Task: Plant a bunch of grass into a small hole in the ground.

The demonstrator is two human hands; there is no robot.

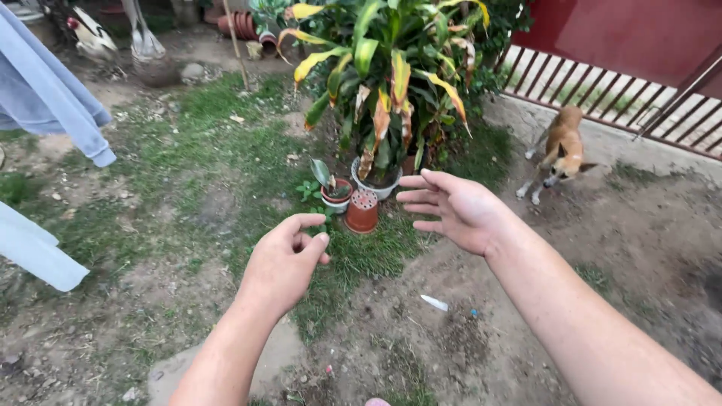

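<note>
Both hands empty, in the air above the grass. Left hand [284, 262] pinched together on nothing visible; right hand [459, 209] spread apart. Nearest: small terracotta pot [362, 210], upside down on grass by the big plant [391, 83]. Probably light, rigid, brittle; take it by the sides.

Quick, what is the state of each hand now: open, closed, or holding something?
Left hand: fingers curled, thumb meeting the fingertips; whether it pinches anything cannot be told.
Right hand: open, fingers spread, holding nothing, above the grass near the pots.
</note>
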